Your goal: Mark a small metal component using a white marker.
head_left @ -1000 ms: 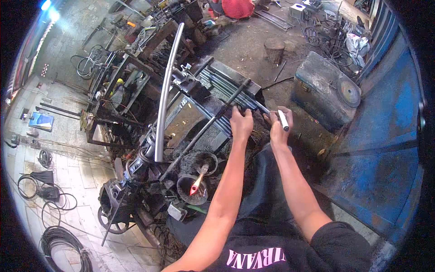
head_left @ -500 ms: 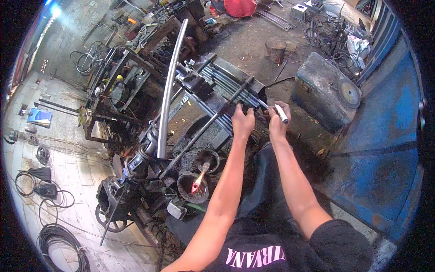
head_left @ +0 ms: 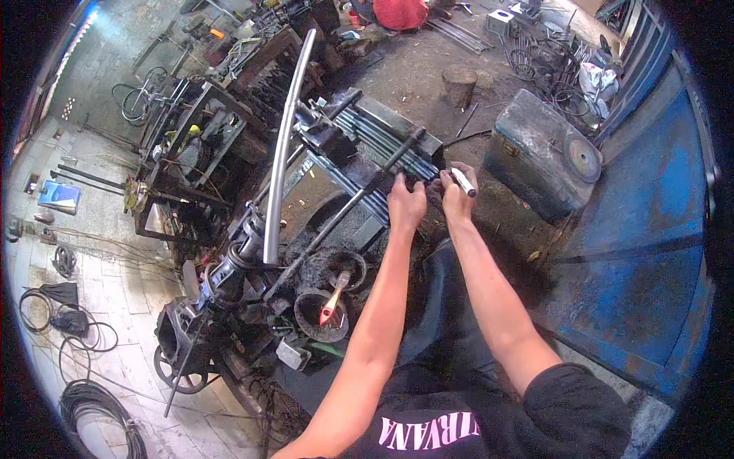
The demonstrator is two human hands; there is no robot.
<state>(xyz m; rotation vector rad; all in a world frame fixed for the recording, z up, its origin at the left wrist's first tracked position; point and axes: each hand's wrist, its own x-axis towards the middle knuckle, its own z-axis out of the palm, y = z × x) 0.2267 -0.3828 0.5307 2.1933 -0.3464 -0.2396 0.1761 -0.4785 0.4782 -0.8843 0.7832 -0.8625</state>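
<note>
My right hand [head_left: 457,200] is closed round a white marker [head_left: 463,182], its dark end pointing back toward me. The fingertips of that hand reach the near ends of a bundle of metal rods [head_left: 396,147] lying side by side on a dark metal frame. Close beside it on the left, my left hand [head_left: 407,200] has its fingers curled in at the same rod ends. What those fingers grip is hidden. A dark crossbar [head_left: 394,162] passes over the rods just beyond my left hand.
Left of the rods a long silver pipe [head_left: 288,145] slants upward. A brush [head_left: 332,300] with a red handle tip rests in a round bowl [head_left: 306,325]. To the right stand a worn metal box [head_left: 527,145] and a blue metal panel [head_left: 642,229]. A wooden stump [head_left: 459,88] stands farther off.
My right hand has moved left, closer to my left hand, with the marker still in it. The left hand has barely moved. The whole view has shifted slightly.
</note>
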